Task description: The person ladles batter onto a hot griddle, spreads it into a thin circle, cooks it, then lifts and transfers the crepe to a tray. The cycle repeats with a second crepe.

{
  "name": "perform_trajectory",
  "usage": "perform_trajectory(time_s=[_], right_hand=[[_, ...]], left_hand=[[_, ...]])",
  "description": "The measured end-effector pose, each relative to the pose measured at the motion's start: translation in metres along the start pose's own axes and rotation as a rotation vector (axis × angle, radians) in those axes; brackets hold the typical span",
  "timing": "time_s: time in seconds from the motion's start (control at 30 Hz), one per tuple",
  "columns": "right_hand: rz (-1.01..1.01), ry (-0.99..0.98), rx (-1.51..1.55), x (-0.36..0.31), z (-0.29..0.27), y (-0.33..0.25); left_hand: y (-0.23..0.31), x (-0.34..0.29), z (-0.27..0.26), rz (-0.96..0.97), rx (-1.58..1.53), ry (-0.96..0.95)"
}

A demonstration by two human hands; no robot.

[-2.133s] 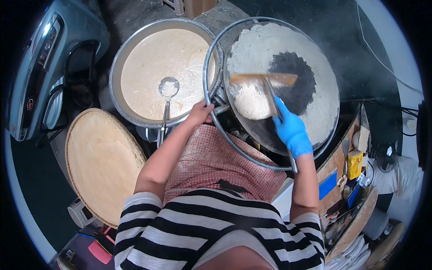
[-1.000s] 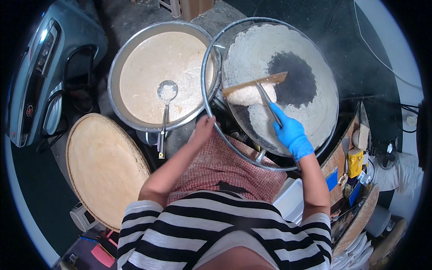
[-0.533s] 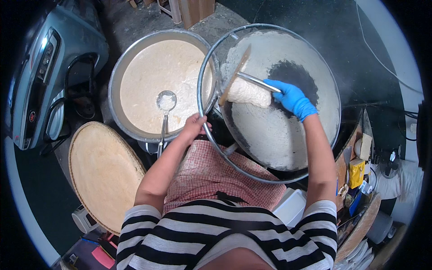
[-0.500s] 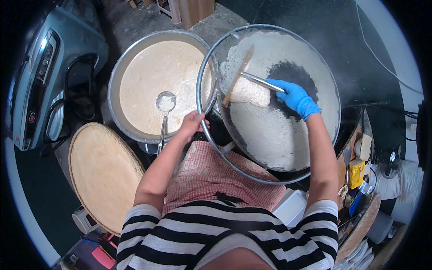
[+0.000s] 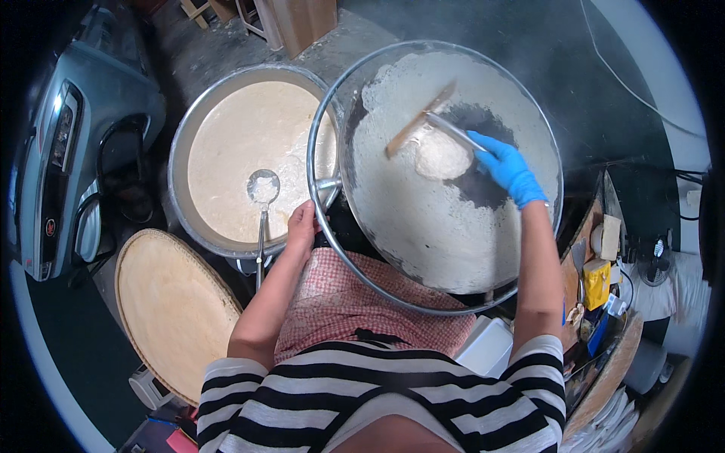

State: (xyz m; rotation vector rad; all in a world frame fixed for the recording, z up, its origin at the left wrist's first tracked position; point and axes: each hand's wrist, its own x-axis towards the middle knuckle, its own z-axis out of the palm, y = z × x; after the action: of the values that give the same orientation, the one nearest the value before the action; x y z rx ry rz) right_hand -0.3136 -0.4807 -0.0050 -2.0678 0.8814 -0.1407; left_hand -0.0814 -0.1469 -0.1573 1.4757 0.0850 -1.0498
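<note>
My right hand (image 5: 507, 167), in a blue glove, is closed round the metal handle of a T-shaped spreader (image 5: 453, 130). Its wooden blade (image 5: 411, 128) lies tilted on a round hot plate (image 5: 453, 249), against a mound of pale batter (image 5: 442, 155). A thin whitish layer coats much of the plate, with a dark bare patch near the middle. A metal ring (image 5: 355, 270) surrounds the plate, and my bare left hand (image 5: 302, 223) has its fingers closed on its left side. The fingertips are partly hidden.
Left of the plate stands a large metal pot (image 5: 179, 162) of batter with a ladle (image 5: 263, 200) in it. A round woven tray (image 5: 174, 313) leans nearer me. A grey machine (image 5: 91, 143) is at far left. Tools and a yellow packet (image 5: 596, 282) crowd the right.
The ring has turned clockwise, its spoke now higher on the left. My left hand has slid down and left. The spreader blade has tilted and moved slightly right, and the batter mound is rounder.
</note>
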Motion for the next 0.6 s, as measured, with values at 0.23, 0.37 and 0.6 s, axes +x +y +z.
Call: perform_trajectory(time_s=[0.23,0.37,0.6], right_hand=[[0.201,0.015,-0.203,-0.053,-0.02,0.0],[0.249,0.102,-0.183,-0.048,-0.011,0.01],[0.093,0.151,-0.034,-0.091,-0.007,0.034]], left_hand=[[-0.037,-0.042,-0.011,-0.066,0.009,-0.105],[-0.069,-0.073,0.007,0.031,0.041,-0.121],[-0.083,-0.086,0.027,0.025,0.129,-0.119]])
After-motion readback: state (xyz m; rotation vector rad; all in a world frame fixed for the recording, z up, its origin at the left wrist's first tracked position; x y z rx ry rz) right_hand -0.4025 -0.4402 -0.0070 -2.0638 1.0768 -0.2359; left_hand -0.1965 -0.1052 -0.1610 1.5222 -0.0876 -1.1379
